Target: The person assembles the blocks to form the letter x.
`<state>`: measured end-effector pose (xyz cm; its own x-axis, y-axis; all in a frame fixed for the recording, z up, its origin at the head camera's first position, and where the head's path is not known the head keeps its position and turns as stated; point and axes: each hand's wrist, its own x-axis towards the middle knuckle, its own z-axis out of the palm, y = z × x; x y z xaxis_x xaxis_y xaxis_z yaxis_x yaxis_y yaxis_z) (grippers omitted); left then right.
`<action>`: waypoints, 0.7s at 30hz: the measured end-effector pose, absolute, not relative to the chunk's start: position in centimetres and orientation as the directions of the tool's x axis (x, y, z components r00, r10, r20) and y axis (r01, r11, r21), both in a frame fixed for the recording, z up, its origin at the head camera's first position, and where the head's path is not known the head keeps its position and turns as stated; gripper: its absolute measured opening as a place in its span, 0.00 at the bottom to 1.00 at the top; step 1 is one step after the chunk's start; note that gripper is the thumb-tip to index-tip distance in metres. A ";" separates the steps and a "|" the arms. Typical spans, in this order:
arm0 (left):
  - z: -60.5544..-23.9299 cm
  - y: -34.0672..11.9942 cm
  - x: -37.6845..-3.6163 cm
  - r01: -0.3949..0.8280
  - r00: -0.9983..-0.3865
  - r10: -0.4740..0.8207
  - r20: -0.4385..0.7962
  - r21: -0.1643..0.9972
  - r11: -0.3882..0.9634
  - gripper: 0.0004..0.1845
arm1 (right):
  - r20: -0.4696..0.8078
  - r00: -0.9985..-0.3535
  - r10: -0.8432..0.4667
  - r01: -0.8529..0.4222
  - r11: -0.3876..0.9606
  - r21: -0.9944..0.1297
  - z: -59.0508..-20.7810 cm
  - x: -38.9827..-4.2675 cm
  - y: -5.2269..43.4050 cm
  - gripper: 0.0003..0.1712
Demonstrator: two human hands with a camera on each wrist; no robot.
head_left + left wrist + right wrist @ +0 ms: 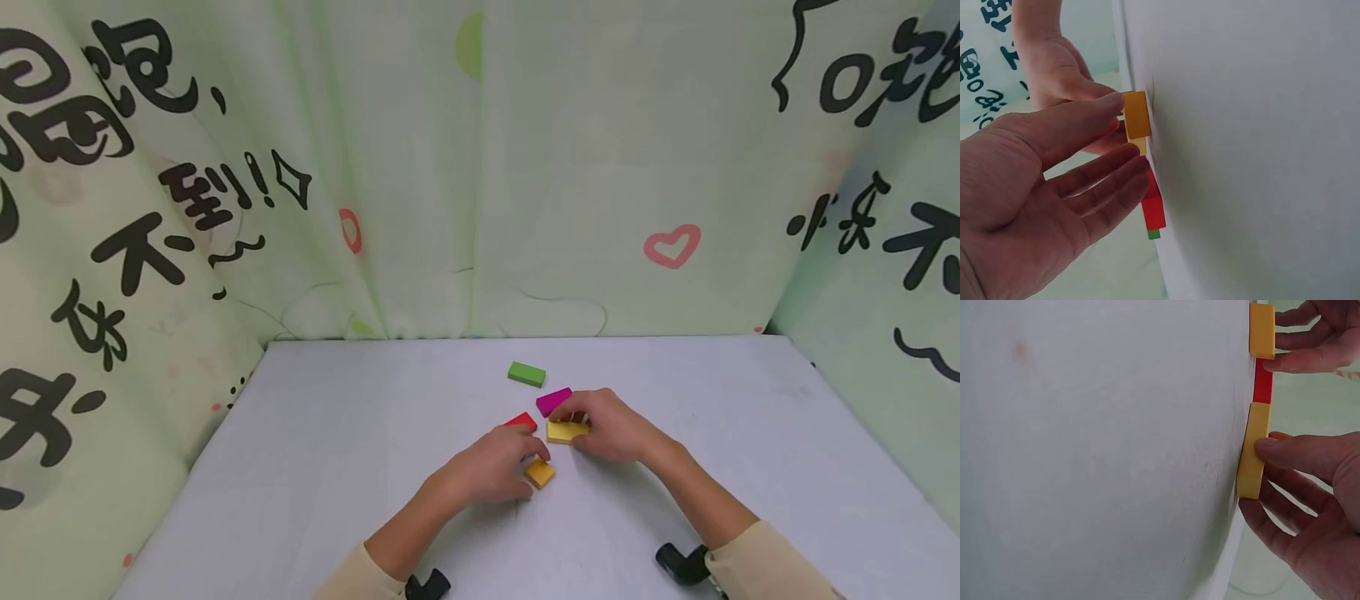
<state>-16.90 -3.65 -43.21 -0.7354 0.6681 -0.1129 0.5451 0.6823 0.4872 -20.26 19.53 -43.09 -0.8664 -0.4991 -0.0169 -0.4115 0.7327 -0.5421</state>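
Observation:
Several small coloured blocks lie mid-table. My left hand (534, 461) has its thumb tip on the orange block (539, 473), which the left wrist view shows as the orange block (1137, 114), with the other fingers stretched towards the red block (521, 422). My right hand (578, 425) pinches the yellow block (565, 432) flat on the table. In the right wrist view the thumb presses on the yellow block (1252, 456), and the red block (1263, 381) sits between it and the orange block (1262, 330). A magenta block (553, 401) lies just beyond my right fingers.
A green block (527, 374) lies apart, farther back. The white table (337, 450) is walled by pale green printed curtains (480, 167) at the back and on both sides. Black wrist mounts (681, 563) show at the near edge.

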 end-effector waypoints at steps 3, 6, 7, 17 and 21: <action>-43.2 -4.3 -16.4 0.565 -0.733 0.670 -0.117 0.444 0.695 0.20 | -0.029 -0.871 -0.491 -0.400 0.740 -0.540 -43.0 -20.2 19.5 0.19; -43.0 -4.8 -15.9 0.579 -0.725 0.676 -0.132 0.416 0.701 0.20 | -0.037 -0.880 -0.474 -0.383 0.753 -0.535 -43.0 -20.2 19.4 0.19; -42.9 -5.0 -15.7 0.584 -0.721 0.679 -0.139 0.404 0.704 0.21 | -0.038 -0.883 -0.469 -0.379 0.757 -0.532 -42.9 -20.2 19.4 0.19; -42.2 -5.8 -13.7 0.613 -0.668 0.687 -0.286 0.313 0.726 0.37 | -0.059 -0.907 -0.418 -0.328 0.787 -0.523 -42.9 -19.9 19.2 0.20; -42.2 -5.7 -13.4 0.579 -0.679 0.647 -0.347 0.289 0.763 0.41 | -0.066 -0.915 -0.397 -0.306 0.793 -0.526 -42.9 -19.8 19.2 0.20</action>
<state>-13.37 -5.65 -42.22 -0.6791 0.6469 -0.3469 0.5786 0.7626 0.2893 -19.79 19.20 -42.87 -0.9152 -0.3974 -0.0663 -0.3063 0.7932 -0.5262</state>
